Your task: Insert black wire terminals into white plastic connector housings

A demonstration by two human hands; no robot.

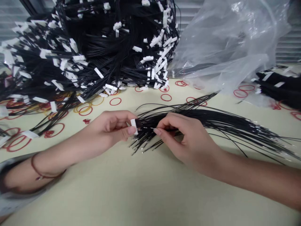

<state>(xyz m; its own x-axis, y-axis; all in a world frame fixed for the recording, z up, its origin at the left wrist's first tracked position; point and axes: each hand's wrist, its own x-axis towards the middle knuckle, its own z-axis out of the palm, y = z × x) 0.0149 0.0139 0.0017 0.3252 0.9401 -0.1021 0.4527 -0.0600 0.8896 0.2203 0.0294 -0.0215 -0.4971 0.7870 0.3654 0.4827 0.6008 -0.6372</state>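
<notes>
Between the thumb and fingers of my left hand (pixel 115 127) is a small white connector housing (pixel 134 126), held upright. My right hand (pixel 185 135) pinches a thin black wire (pixel 150 128) close to its metal-tipped end, a short way to the right of the housing. Whether the wire tip touches the housing is too small to tell. Under and behind both hands lies a loose bundle of black wires (pixel 221 119) with bare metal terminals at its ends. The right hand covers part of the bundle.
A big heap of black wires with white connectors (pixel 117 47) fills the back left. Red rubber bands (pixel 115 101) and yellow ones are scattered on the pale table (pixel 131 191). A clear plastic bag (pixel 225 40) stands at the back right, near another black wire bundle (pixel 282 88).
</notes>
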